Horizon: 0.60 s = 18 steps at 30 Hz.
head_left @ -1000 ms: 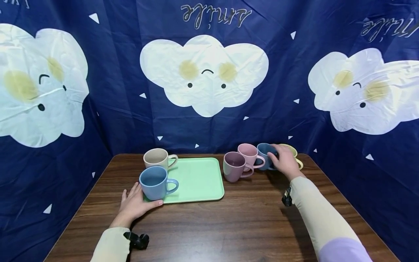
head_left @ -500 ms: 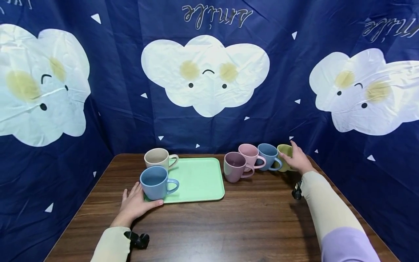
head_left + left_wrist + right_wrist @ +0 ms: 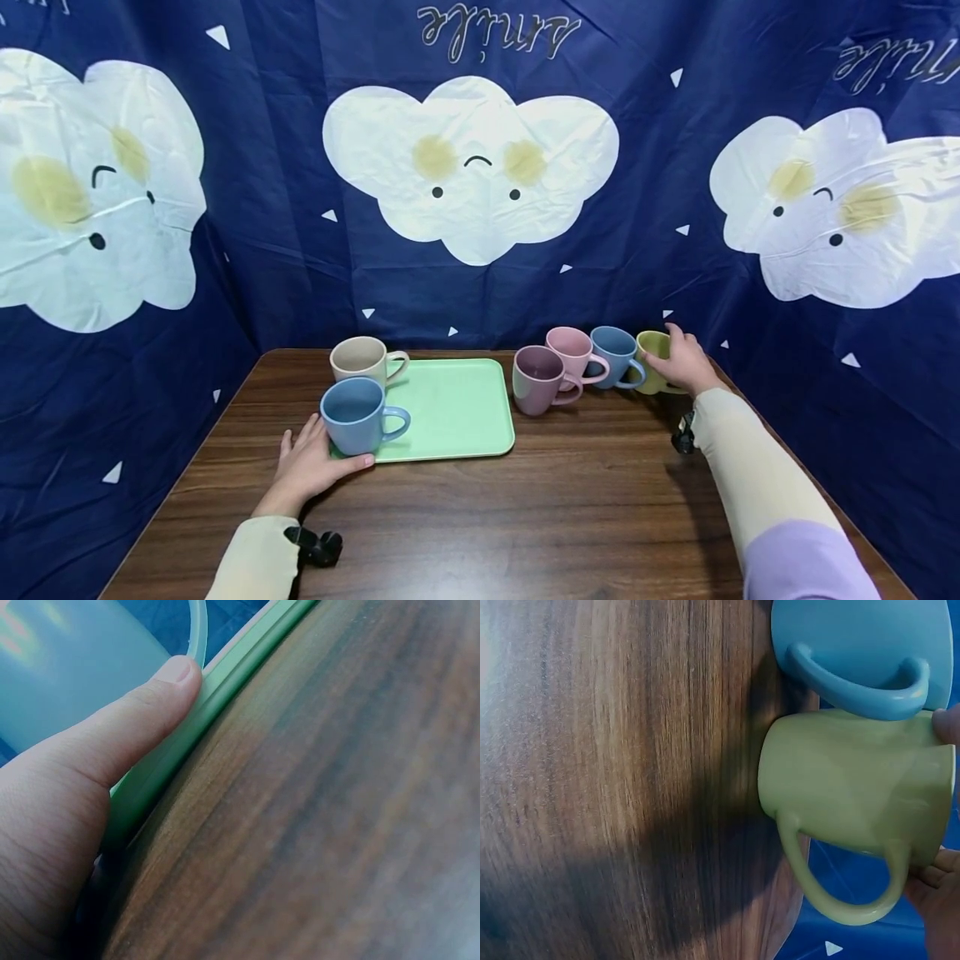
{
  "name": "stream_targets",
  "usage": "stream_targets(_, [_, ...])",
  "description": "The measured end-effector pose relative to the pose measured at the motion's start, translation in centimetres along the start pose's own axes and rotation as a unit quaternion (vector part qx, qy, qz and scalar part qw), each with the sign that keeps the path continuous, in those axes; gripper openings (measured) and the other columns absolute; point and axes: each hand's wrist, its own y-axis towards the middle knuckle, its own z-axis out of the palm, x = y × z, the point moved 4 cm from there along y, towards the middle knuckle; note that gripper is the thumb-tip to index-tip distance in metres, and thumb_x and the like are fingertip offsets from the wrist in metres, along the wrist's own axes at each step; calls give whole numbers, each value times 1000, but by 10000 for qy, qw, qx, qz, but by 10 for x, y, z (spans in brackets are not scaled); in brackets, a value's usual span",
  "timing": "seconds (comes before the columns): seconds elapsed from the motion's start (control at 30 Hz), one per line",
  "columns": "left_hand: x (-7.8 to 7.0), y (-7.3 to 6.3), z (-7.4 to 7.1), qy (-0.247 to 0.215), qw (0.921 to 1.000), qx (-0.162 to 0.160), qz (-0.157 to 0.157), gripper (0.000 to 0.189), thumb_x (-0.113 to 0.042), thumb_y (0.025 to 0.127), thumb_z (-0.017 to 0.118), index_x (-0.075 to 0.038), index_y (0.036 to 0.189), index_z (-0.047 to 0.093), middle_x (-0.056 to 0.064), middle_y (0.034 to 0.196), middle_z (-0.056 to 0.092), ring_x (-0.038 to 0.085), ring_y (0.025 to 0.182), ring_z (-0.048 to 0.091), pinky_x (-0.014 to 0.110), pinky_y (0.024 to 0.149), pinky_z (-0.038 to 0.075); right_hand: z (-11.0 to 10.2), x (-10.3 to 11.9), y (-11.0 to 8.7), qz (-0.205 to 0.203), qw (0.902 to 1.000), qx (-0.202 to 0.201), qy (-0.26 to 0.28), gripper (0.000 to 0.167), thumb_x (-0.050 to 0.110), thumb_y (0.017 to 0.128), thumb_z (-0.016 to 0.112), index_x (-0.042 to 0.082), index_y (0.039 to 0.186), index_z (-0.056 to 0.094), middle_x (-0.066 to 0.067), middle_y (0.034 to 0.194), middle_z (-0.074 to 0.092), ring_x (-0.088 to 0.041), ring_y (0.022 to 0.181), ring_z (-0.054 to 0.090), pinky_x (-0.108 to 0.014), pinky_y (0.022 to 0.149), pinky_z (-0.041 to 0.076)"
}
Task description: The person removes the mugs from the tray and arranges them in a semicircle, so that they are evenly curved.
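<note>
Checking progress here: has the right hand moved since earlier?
Yes: against the tray, the right hand went rightward, from the darker blue mug to the yellow mug.

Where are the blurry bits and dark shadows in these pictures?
Left wrist view: much of the table is blurry, with glare on the blue mug; right wrist view: a dark, soft shadow crosses the table beside the yellow mug; head view: mostly sharp, with a dim shadow beside the right sleeve.

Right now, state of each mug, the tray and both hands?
Beige mug: upright
Light blue mug: upright
Purple mug: upright
Pink mug: upright
Darker blue mug: upright
Yellow mug: upright, held
Green tray: flat, mugs at left
Left hand: touching tray
Right hand: gripping yellow mug
</note>
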Motion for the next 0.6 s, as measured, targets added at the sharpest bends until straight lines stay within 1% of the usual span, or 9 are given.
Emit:
stream_targets(0.27, [0, 1, -1, 52, 10000, 16, 0, 130, -76, 71, 73, 6, 157, 21, 34, 159, 23, 54, 147, 17, 76, 112, -2, -1, -1, -7, 120, 9998, 81, 168, 92, 45, 95, 64, -11, 154, 20, -45, 135, 36, -54, 114, 47, -65, 96, 43])
stream_targets(0.4, [0, 1, -1, 29, 10000, 19, -10, 130, -76, 71, 74, 6, 157, 21, 34, 159, 23, 54, 147, 17, 76, 112, -2, -1, 0, -9, 68, 9997, 64, 242, 91, 44, 96, 64, -11, 154, 21, -46, 137, 35, -54, 116, 45, -65, 97, 41])
stream_targets(0.5, [0, 1, 0, 19, 10000, 34, -18, 131, -77, 71, 73, 6, 157, 21, 34, 159, 23, 54, 148, 16, 76, 112, -3, -1, 0, -10, -42, 9996, 44, 286, 93, 42, 93, 69, -8, 155, 20, -46, 140, 32, -56, 120, 42, -67, 100, 39])
stream_targets(0.6, [0, 1, 0, 9, 10000, 31, -23, 131, -77, 71, 73, 6, 157, 21, 34, 159, 23, 54, 147, 16, 76, 112, -2, 1, 2, -12, -193, 9996, 100, 159, 102, 42, 86, 77, -4, 156, 19, -45, 144, 29, -59, 125, 38, -70, 103, 36])
